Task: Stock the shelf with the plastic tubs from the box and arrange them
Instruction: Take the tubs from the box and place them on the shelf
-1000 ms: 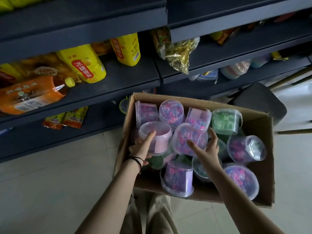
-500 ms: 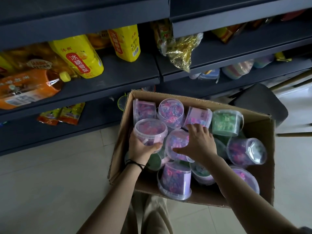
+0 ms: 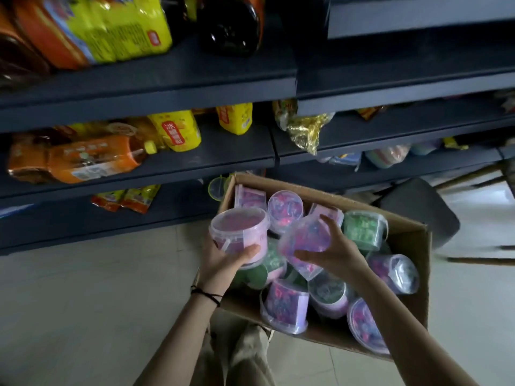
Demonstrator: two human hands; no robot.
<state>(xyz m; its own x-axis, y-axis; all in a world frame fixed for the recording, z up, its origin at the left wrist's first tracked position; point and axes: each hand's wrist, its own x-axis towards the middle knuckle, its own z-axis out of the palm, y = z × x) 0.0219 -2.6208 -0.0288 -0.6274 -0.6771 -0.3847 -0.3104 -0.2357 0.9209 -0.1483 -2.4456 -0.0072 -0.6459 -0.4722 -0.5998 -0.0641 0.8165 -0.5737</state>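
Observation:
A cardboard box [image 3: 415,238] on the floor holds several clear plastic tubs of pink, purple and green contents. My left hand [image 3: 223,263] grips an upright pink tub [image 3: 239,231] from below, lifted above the box's left edge. My right hand [image 3: 331,252] holds a second tub [image 3: 306,236] with purple contents, tilted on its side over the middle of the box. A green tub [image 3: 363,229] sits upright in the box behind my right hand. Dark shelves [image 3: 172,79] rise in front of me.
The upper shelf carries yellow and orange packs [image 3: 111,26] and a dark bottle [image 3: 228,26]. The middle shelf holds orange and yellow drink bottles [image 3: 83,157] and a gold bag [image 3: 305,130]. A dark stool [image 3: 420,210] stands right of the box. Small orange packets [image 3: 125,197] lie on the low shelf.
Both hands closed on tubs and lifted them out of the box. The view tilted upward, showing a higher shelf.

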